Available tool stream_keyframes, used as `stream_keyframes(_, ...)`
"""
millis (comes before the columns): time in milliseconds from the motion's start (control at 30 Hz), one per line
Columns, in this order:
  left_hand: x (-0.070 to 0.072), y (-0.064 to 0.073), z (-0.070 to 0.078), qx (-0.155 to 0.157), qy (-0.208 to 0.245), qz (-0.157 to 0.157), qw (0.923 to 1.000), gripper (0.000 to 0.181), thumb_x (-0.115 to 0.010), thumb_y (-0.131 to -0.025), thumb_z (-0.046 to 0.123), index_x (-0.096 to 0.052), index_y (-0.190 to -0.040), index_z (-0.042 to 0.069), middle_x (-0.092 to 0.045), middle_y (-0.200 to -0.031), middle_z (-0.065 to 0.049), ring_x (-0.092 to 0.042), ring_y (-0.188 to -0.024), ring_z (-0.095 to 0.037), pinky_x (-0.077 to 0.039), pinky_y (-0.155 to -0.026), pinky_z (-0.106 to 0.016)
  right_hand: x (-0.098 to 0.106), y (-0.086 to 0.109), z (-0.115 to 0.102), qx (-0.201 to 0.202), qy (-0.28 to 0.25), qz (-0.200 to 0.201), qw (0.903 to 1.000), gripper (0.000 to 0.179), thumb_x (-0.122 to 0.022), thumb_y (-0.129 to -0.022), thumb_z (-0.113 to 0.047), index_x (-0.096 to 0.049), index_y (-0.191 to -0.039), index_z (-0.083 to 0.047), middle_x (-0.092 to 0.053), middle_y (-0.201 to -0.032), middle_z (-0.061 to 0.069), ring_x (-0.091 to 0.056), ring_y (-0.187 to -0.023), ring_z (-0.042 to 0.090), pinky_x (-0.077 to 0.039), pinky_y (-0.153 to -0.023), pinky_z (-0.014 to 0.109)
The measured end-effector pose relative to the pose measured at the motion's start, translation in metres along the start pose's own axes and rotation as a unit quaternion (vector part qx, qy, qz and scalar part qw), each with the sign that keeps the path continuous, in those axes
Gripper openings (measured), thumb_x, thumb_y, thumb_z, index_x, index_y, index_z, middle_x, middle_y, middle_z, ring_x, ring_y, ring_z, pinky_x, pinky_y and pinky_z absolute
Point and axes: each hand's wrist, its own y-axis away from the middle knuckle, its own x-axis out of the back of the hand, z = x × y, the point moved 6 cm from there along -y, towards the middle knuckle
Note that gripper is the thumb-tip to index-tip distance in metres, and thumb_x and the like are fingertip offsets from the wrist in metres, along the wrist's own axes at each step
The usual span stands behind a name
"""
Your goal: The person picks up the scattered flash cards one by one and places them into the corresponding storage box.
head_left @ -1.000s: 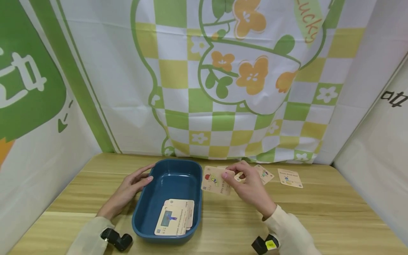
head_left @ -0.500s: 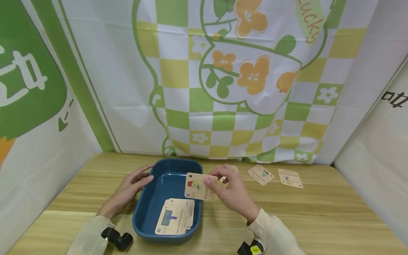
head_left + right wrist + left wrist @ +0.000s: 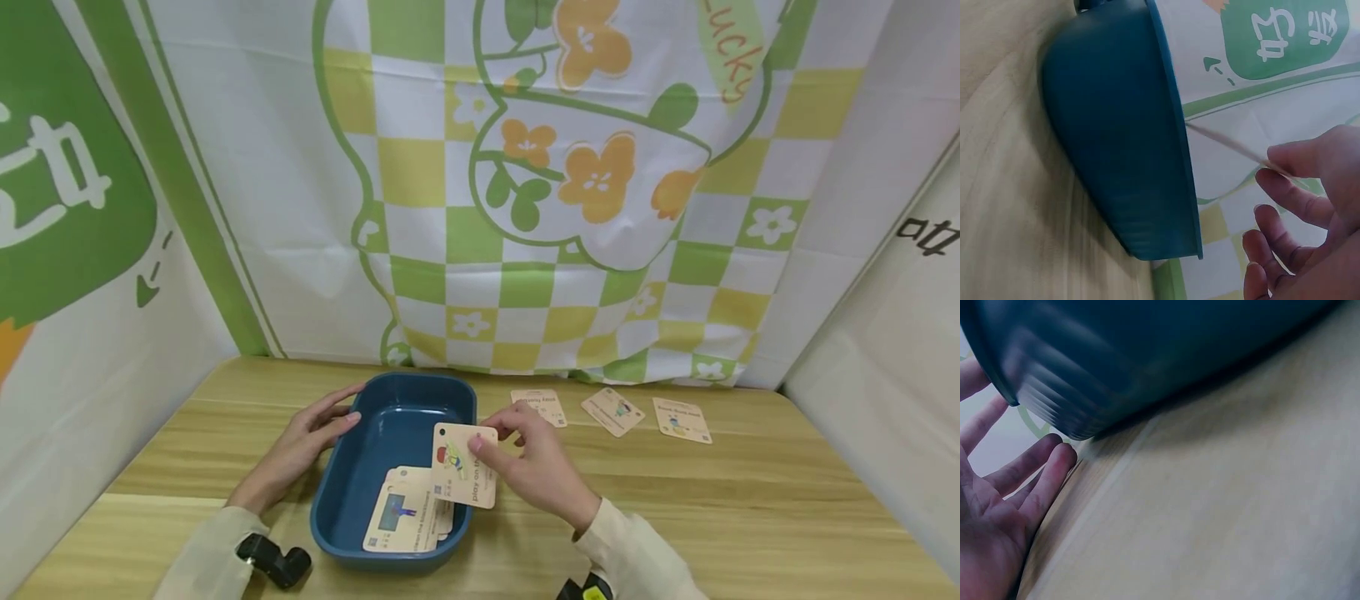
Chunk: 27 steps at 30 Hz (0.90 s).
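Observation:
In the head view, my right hand [image 3: 536, 462] pinches a cream card [image 3: 465, 467] with a red-capped figure and the partly covered words "play on". The card hangs over the right rim of a blue basin [image 3: 337, 492]. The right wrist view has the same card [image 3: 1229, 142] edge-on between thumb and forefinger, above the rim. Inside the basin, a small pile of cards has a blackboard card [image 3: 401, 517] on top. My left hand [image 3: 303, 446] touches the basin's left rim; the left wrist view shows its fingers [image 3: 1054, 469] extended beside the wall.
Three more cards lie on the wooden table [image 3: 675, 500] to the right: a partly covered card [image 3: 551, 407], a tilted card [image 3: 612, 412] and a card near the back right [image 3: 681, 420]. A printed cloth [image 3: 420, 308] hangs behind the table.
My right hand has carried the card leftward from beside the basin to over its right rim, then lower and nearer. My left hand and the basin have stayed put.

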Motion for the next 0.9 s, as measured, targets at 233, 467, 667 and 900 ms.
stream_keyframes(233, 0.000, 0.000, 0.000, 0.003, -0.002, 0.002, 1.0000, 0.054, -0.057, -0.105, 0.027, -0.043, -0.154, 0.010, -0.051, -0.143, -0.027, -0.051, -0.126, -0.040, -0.045, -0.099, -0.057, -0.008, 0.002, 0.001, -0.006, 0.004, -0.038, 0.9993, 0.017, -0.076, -0.093, -0.027, -0.079, -0.100, -0.012, -0.060, -0.094, -0.004, -0.052, -0.093, 0.023, -0.043, -0.079, 0.041)
stream_keyframes(467, 0.000, -0.001, 0.001, 0.001, -0.003, 0.000, 1.0000, 0.054, -0.057, -0.105, 0.027, -0.043, -0.154, 0.009, -0.050, -0.143, -0.027, -0.052, -0.125, -0.038, -0.047, -0.098, -0.054, -0.014, 0.004, 0.002, -0.001, 0.021, -0.086, 0.9960, 0.022, -0.072, -0.096, -0.034, -0.078, -0.103, -0.015, -0.060, -0.098, -0.003, -0.054, -0.096, 0.024, -0.041, -0.081, 0.038)
stream_keyframes(667, 0.000, -0.001, -0.002, 0.002, 0.002, 0.002, 1.0000, 0.054, -0.057, -0.105, 0.026, -0.043, -0.154, 0.009, -0.050, -0.143, -0.027, -0.051, -0.126, -0.040, -0.047, -0.098, -0.054, -0.012, 0.003, 0.002, 0.005, 0.023, -0.078, 0.9967, 0.018, -0.073, -0.096, -0.031, -0.078, -0.102, -0.016, -0.062, -0.098, 0.001, -0.054, -0.095, 0.020, -0.042, -0.080, 0.041)
stream_keyframes(900, 0.000, -0.001, -0.003, 0.002, 0.006, -0.003, 1.0000, 0.054, -0.056, -0.106, 0.026, -0.042, -0.155, 0.009, -0.050, -0.143, -0.027, -0.051, -0.127, -0.041, -0.046, -0.099, -0.056, -0.010, 0.003, 0.003, 0.001, 0.023, -0.076, 0.9969, 0.017, -0.074, -0.095, -0.030, -0.079, -0.101, -0.014, -0.061, -0.096, 0.001, -0.054, -0.094, 0.026, -0.043, -0.080, 0.044)
